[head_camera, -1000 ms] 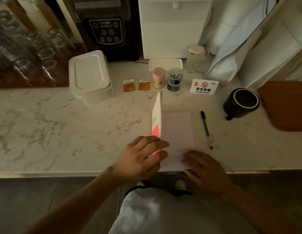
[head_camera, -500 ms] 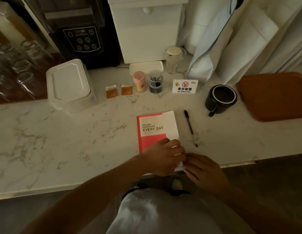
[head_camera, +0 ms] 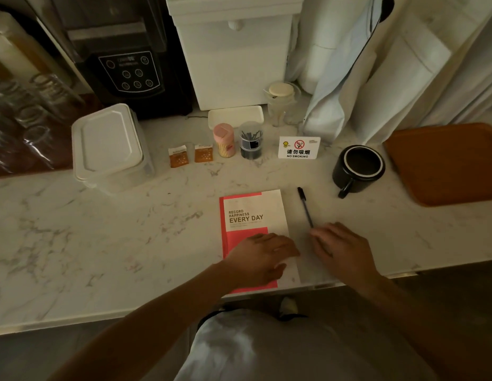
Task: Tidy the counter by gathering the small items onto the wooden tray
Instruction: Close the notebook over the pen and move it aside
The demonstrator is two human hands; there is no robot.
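Since the earlier frame, right hand [head_camera: 342,250] has been shifted right, off the notebook [head_camera: 253,213], toward the pen [head_camera: 304,206]; fingers spread, nothing gripped, tips just beside the pen's lower end. Marble tabletop [head_camera: 102,229] is seen across mid frame. Wooden tray [head_camera: 448,160] is placed at right edge, bare. Notebook is laid closed at lower centre, left hand [head_camera: 262,259] flat on it, fingers loosely apart. Black mug [head_camera: 359,167] is set between tray and pen.
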